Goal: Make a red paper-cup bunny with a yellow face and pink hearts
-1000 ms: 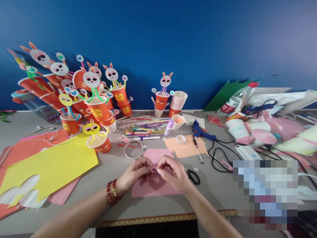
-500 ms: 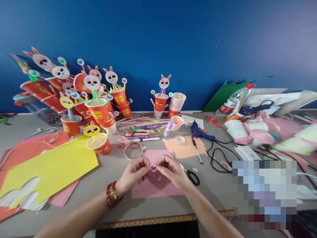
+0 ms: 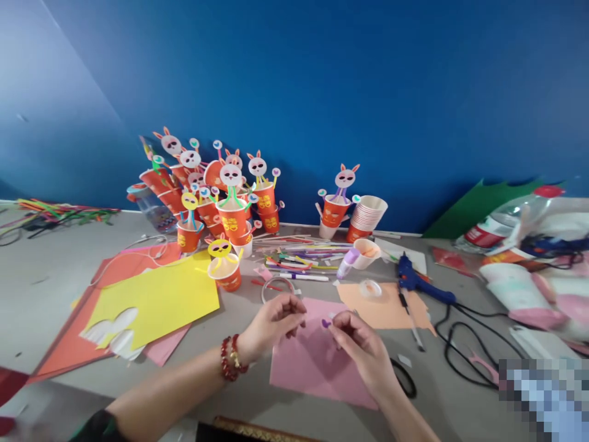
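In the head view, a small purple paper heart (image 3: 326, 323) is pinched between the thumb and fingertips of my right hand (image 3: 361, 347). My left hand (image 3: 276, 325) is a short way to the left, its fingers curled and its thumb close to the forefinger. Whether anything is in that pinch is too small to make out. Both hands hover over a pink paper sheet (image 3: 308, 374). Behind my left hand lies a roll of tape (image 3: 265, 288), partly covered by it. Scissors (image 3: 407, 380) lie under my right forearm, with mostly one black handle showing.
Rabbit-faced paper cups (image 3: 232, 221) crowd the back left. One cup (image 3: 334, 212) stands beside stacked cups (image 3: 368, 215). A glue gun (image 3: 421, 279), its black cord and a pen (image 3: 411, 319) lie right. Yellow paper (image 3: 170, 301) covers the left side; a bottle (image 3: 506, 221) leans back right.
My hands have drawn apart; the purple heart has left my left fingers and stays in my right. The camera view has turned left, shifting everything rightward in the picture.
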{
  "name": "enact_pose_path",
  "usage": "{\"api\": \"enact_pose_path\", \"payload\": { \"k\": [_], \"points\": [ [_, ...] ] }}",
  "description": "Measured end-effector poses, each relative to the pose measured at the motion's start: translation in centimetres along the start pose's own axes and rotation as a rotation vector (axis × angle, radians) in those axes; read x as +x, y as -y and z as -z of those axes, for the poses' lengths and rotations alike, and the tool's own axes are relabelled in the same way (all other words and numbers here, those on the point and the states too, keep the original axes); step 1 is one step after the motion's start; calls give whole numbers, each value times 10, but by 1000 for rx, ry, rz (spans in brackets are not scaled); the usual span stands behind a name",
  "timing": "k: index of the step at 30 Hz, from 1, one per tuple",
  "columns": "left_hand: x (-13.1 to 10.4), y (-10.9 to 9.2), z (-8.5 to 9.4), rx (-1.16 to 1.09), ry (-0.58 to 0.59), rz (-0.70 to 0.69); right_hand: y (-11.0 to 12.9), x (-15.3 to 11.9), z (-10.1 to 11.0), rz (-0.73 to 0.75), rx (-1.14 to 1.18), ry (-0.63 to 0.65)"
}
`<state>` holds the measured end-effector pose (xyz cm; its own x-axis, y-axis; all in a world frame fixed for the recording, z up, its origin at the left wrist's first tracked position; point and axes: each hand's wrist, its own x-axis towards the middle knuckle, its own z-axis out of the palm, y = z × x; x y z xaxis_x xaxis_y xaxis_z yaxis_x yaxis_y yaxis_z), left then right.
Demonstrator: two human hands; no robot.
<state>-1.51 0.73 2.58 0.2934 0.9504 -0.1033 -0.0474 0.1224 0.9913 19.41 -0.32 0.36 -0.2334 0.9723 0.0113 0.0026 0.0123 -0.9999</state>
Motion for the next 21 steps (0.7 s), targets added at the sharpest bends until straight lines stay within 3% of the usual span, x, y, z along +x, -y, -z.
{"api": "enact_pose_path", "payload": {
  "k": [3, 5, 7, 9, 11, 15, 18, 21],
  "points": [
    [-7, -28, 28, 181, -220, -241, -2, 1, 2, -7, 15, -23],
    [-16, -44, 54, 354, -506, -556, -1, 1, 1, 5, 20, -38],
    [-27, -50, 83, 457, -832, -886, -1, 1, 1, 31, 28, -51],
    [-38, -44, 109, 472, -984, -1017, -1, 0, -1, 49, 36, -55],
    [-45, -29, 131, 480, -982, -922, -1, 0, -2, 39, 26, -48],
    [-44, 12, 158, 465, -791, -504, 0, -1, -7, 10, -12, -33],
    [-32, 29, 166, 470, -734, -415, 0, -1, -8, 26, -28, -28],
    [-20, 31, 169, 412, -672, -362, -1, -1, -6, 59, -37, -37]
  ]
}}
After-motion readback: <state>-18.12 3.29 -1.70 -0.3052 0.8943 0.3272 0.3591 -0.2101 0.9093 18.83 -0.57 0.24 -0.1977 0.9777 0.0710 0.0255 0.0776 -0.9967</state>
